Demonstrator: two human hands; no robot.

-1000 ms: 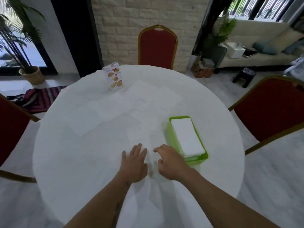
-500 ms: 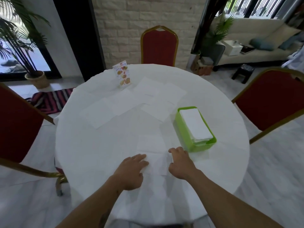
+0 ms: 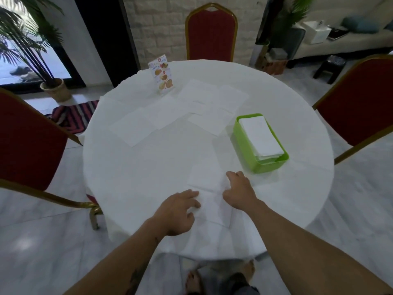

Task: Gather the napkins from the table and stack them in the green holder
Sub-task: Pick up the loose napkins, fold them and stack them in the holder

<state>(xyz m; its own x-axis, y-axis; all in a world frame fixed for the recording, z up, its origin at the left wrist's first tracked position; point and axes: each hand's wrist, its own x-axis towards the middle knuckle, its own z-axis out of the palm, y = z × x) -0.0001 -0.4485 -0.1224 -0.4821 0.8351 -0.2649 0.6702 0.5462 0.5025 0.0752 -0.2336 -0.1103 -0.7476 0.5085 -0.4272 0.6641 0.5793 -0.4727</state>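
Round table (image 3: 131, 188) under a white cloth. Left hand (image 3: 177, 211) palm down near the front edge, fingers loosely spread and curled, tips resting on the left side of a near napkin (image 3: 212, 207); no closed grip to be seen. Right hand (image 3: 239, 193) palm down just right of it, fingers bent, tips pressing where that napkin meets a second one (image 3: 204, 177) lying just beyond; whether any paper is pinched, cannot tell. Green holder (image 3: 244, 152) on the right side of the table, just beyond the right hand, with a stack (image 3: 260, 135) of white napkins inside. More napkins (image 3: 170, 113) spread flat and overlapping across the far middle, well apart from both hands. Menu card (image 3: 162, 74) upright at the far left edge. Red chairs (image 3: 210, 31) at the far side, left and right
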